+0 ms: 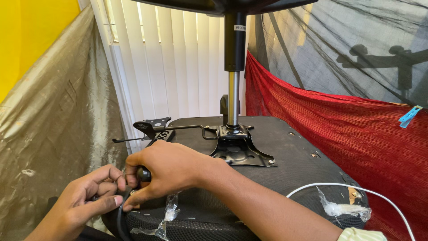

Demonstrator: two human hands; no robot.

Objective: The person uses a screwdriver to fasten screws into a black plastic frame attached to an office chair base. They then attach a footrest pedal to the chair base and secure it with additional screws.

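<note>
Fingers do the work at the near corner of the upturned chair seat (285, 147): our right hand (167, 172) curls shut around a small black knob (143, 174), thumb and forefinger pinching down beside it, while our left hand (87, 196) sits just left of the seat's edge with its fingers bent and loosely bunched, the tips touching the same black part; what they grip beneath we cannot tell. Scraps of clear plastic wrap (167, 216) cling to the mesh rim of the seat just under the right wrist, and another crumpled scrap (343, 209) lies at the seat's right near corner, where a white cable (356, 187) arcs across. Further back on the seat, a black metal mounting plate (243, 154) sits bolted at the middle, with a thin black lever (178, 128) reaching out to its left. From the plate a silver and black gas column (233, 80) rises straight up, carrying a small white rectangular label (240, 27) near its top. Beyond the seat hang white vertical blinds (174, 67); red cloth (339, 129) drapes to its right with a pale blue clothes peg (410, 116) clipped on, and shiny tan sheeting (53, 111) to its left.
</note>
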